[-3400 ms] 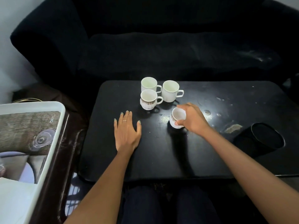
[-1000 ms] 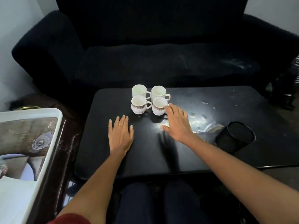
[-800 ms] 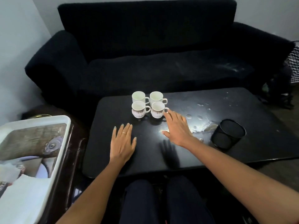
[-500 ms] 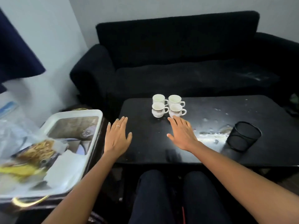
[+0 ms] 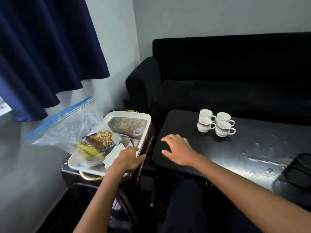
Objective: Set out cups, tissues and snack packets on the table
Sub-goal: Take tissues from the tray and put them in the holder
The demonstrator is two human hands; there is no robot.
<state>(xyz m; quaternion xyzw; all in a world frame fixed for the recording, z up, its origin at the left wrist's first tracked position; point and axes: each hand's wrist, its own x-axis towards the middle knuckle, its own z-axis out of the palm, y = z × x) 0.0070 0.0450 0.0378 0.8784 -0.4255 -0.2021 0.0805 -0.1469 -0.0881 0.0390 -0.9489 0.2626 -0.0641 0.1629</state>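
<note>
four small white ceramic cups point(image 5: 216, 123) with side handles are found grouped two by two, touching or nearly so, on the black rectangular low table point(image 5: 235, 148), at about 1 o'clock in the view. a white rectangular plastic tray point(image 5: 146, 125) is seen on a dark wooden side stand point(image 5: 148, 148) at about 10 o'clock, just beside the table's left end. in the tray a clear zip bag with a blue seal point(image 5: 67, 125) is propped, with a yellow and brown snack packet point(image 5: 96, 145) and white tissues point(image 5: 114, 154) seen at its base. the left hand point(image 5: 127, 159) is laid over the tray's near right rim, fingers loosely bent; a firm grasp cannot be confirmed. the right hand point(image 5: 178, 151) is held released, fingers spread, over the table's left end. a black mesh bin point(image 5: 296, 175) is noted at 4 o'clock.
</note>
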